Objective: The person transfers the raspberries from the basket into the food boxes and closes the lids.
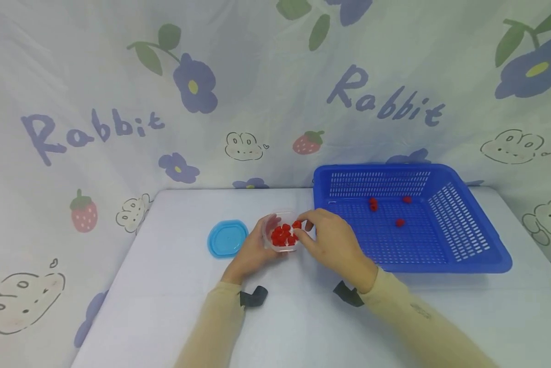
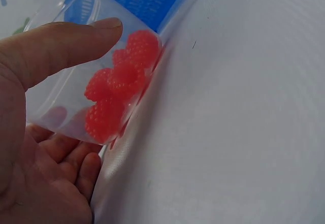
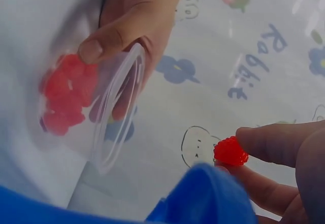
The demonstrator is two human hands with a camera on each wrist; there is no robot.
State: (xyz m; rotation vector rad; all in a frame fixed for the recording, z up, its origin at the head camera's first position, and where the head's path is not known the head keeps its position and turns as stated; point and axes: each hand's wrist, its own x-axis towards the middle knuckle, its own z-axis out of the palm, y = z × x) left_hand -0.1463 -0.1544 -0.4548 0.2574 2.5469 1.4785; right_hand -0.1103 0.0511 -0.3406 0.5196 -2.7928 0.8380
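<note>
My left hand grips a clear plastic cup by its side, thumb across the near wall and fingers behind. Several red raspberries lie piled on the cup's bottom. Between thumb and fingertip my right hand pinches one raspberry. That berry is held up beside the cup's open rim, apart from it in the right wrist view. A light blue lid lies on the table just left of the left hand.
A blue plastic basket with slotted walls stands to the right, several raspberries scattered on its floor. Its rim comes close beside the right hand. The white table backs onto a printed curtain.
</note>
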